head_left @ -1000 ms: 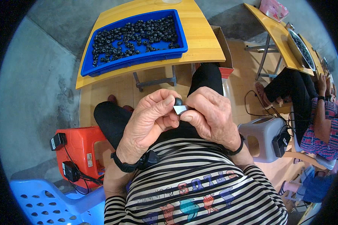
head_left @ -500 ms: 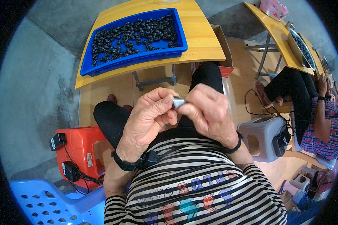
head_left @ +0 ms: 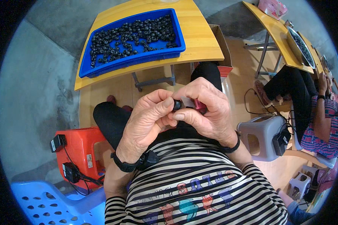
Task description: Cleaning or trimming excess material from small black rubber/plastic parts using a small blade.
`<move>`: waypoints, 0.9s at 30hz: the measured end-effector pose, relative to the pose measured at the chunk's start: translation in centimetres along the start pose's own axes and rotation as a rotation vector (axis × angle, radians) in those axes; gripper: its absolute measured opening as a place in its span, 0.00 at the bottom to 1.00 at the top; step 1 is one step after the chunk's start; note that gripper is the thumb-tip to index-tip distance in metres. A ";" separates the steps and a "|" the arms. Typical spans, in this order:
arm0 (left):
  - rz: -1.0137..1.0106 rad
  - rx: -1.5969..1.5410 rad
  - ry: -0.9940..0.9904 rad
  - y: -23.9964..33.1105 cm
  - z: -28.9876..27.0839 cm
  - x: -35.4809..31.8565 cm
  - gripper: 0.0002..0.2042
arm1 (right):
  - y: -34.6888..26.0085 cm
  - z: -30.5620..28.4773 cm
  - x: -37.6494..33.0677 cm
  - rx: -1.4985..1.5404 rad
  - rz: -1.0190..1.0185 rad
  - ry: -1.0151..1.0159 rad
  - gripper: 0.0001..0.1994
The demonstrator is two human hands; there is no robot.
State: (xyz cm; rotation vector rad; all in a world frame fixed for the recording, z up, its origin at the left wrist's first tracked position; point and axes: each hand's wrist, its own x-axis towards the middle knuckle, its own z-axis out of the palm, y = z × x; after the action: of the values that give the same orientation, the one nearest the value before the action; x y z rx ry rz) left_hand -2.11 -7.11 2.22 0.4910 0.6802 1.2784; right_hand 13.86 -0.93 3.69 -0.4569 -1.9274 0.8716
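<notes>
In front of my lap, my left hand (head_left: 146, 116) pinches a small round black part (head_left: 177, 105) between thumb and fingertips. Close against it, my right hand (head_left: 210, 107) grips a small tool with a red handle (head_left: 200, 105) and a flat, pale metal blade (head_left: 187, 102). The right thumb reaches below the black part, near the left fingertips. Beyond my hands, a blue tray (head_left: 133, 62) holds many similar black ring-shaped pieces (head_left: 150, 30).
The tray stands on a yellow table (head_left: 202, 37). A red stool (head_left: 79, 153) with black adapters and a blue plastic chair (head_left: 45, 204) are at left. A grey stool (head_left: 257, 137) is at right, near a co-worker (head_left: 323, 120) at another table (head_left: 274, 33).
My right hand has turned and its fingers have lifted, so the red handle and black part now show. The left hand keeps nearly the same place.
</notes>
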 end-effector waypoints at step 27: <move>-0.037 0.000 -0.020 -0.1 0.7 0.6 0.07 | 0.8 -0.7 -2.3 -0.070 -0.105 0.013 0.16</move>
State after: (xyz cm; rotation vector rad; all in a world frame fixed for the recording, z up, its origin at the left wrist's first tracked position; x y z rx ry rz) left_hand -1.50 -6.57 2.52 0.4889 0.6697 1.2369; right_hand 15.54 -1.55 1.92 -0.3981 -1.9566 0.7335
